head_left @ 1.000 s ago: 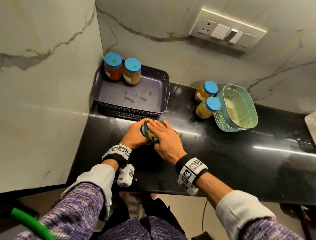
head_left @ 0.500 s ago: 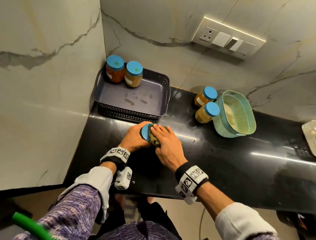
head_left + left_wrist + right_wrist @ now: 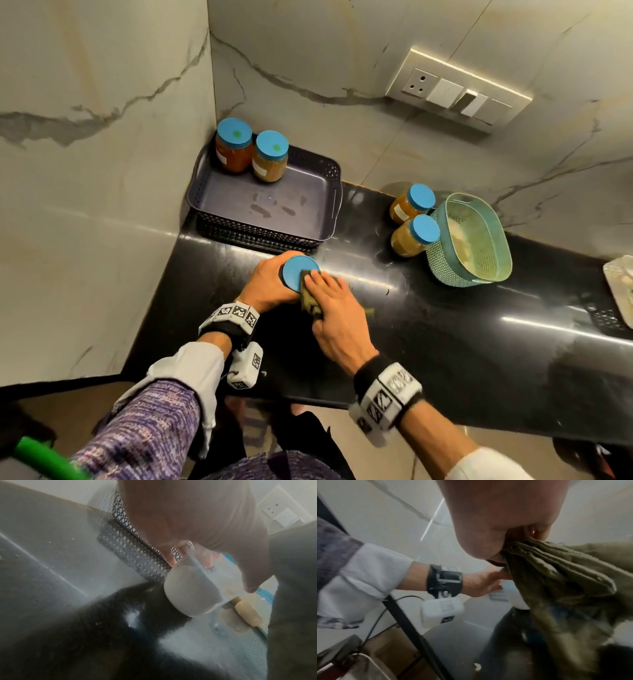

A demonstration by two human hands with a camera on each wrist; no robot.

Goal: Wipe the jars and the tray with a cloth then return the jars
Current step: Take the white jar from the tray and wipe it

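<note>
On the black counter my left hand [image 3: 270, 284] grips a blue-lidded jar [image 3: 298, 274], tilted so its lid faces up at me. My right hand [image 3: 329, 298] presses an olive cloth [image 3: 310, 301] against the jar's right side; the right wrist view shows the cloth [image 3: 556, 577] bunched under my palm. In the left wrist view the jar [image 3: 193, 588] leans with my fingers around it. A dark purple tray [image 3: 263, 209] sits in the corner with two blue-lidded jars [image 3: 234, 150] [image 3: 270, 156] at its back left. Two more jars [image 3: 412, 202] [image 3: 416, 236] stand on the counter to the right.
A teal perforated basket [image 3: 469, 240] stands right beside the two counter jars. Marble walls close in the left and back, with a switch panel [image 3: 459, 92] on the back wall. A pale object [image 3: 620, 287] lies at the far right edge. Damp marks show on the tray floor.
My right hand and the cloth have slid off the jar's lid toward its right side, so more of the blue lid shows. My left hand keeps its grip.
</note>
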